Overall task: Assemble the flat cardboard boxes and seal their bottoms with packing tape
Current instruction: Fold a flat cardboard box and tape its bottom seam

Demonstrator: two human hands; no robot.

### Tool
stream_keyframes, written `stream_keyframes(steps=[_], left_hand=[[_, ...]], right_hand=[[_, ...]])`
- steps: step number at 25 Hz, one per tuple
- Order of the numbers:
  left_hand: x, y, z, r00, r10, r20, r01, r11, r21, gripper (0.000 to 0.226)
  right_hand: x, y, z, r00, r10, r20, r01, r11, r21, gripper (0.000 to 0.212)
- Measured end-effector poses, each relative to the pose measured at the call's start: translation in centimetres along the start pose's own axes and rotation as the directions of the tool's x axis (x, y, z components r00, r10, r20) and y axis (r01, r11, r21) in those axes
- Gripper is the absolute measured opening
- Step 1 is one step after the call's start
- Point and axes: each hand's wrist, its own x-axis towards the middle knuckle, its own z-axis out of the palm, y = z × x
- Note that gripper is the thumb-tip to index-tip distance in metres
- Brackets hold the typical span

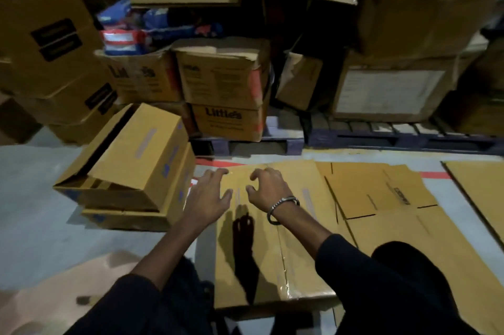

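Note:
An assembled brown cardboard box (294, 258) stands in front of me with its flaps closed and clear tape along the centre seam. My left hand (207, 195) hovers over its far left edge, fingers spread and straight. My right hand (268, 188), with a metal bracelet on the wrist, is over the far part of the box with fingers loosely curled and nothing in them. No tape roll is visible.
Two assembled boxes (136, 168) lie stacked and tilted to the left on the grey floor. Flat cardboard sheets (381, 192) lie to the right. Stacked cartons (223, 89) on a pallet (381, 138) fill the back. My dark-clothed knees are at the bottom.

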Motion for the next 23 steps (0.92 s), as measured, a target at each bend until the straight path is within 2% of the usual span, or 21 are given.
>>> stream_keyframes(steps=[2, 4, 6, 7, 9, 11, 14, 17, 19, 23], left_hand=[[1.7, -0.4, 3.3, 0.991, -0.035, 0.126, 0.035, 0.999, 0.002, 0.057], [3.7, -1.7, 6.9, 0.953, -0.073, 0.293, 0.071, 0.997, 0.016, 0.069], [6.1, -3.0, 9.9, 0.906, -0.058, 0.419, 0.035, 0.997, 0.064, 0.076], [7.3, -3.2, 11.4, 0.9, -0.029, 0.435, -0.001, 0.998, 0.069, 0.075], [9.8, -3.4, 13.8, 0.928, 0.038, 0.37, -0.077, 0.993, 0.091, 0.069], [11.8, -3.3, 15.3, 0.966, 0.077, 0.245, -0.12, 0.978, 0.168, 0.063], [15.0, -4.9, 18.1, 0.974, 0.063, 0.218, -0.146, 0.91, 0.387, 0.07], [16.9, -6.4, 19.5, 0.972, 0.045, 0.23, -0.139, 0.9, 0.413, 0.078], [17.9, -7.6, 19.5, 0.976, -0.04, 0.212, -0.043, 0.927, 0.373, 0.077], [18.1, -8.5, 18.6, 0.946, -0.238, 0.222, 0.198, 0.962, 0.188, 0.079]], right_hand=[[1.5, 4.3, 2.1, 0.996, 0.055, 0.069, -0.054, 0.998, -0.019, 0.038], [3.9, 8.0, 4.2, 0.988, 0.101, 0.115, -0.1, 0.995, -0.022, 0.039], [7.3, 10.5, 5.8, 0.985, 0.141, 0.102, -0.147, 0.988, 0.049, 0.044], [9.1, 11.3, 6.6, 0.986, 0.15, 0.073, -0.157, 0.982, 0.104, 0.046], [13.1, 11.8, 8.5, 0.993, 0.116, -0.004, -0.113, 0.976, 0.185, 0.047], [16.5, 11.6, 10.1, 0.999, 0.006, -0.035, -0.001, 0.986, 0.165, 0.05], [20.7, 12.8, 12.1, 0.995, -0.104, 0.003, 0.104, 0.994, 0.026, 0.052], [21.9, 16.6, 12.3, 0.97, -0.244, 0.005, 0.239, 0.944, -0.227, 0.047], [22.0, 19.3, 10.6, 0.975, -0.221, -0.031, 0.205, 0.942, -0.267, 0.051], [22.1, 24.9, 7.1, 0.996, 0.024, -0.08, -0.049, 0.944, -0.326, 0.066]])
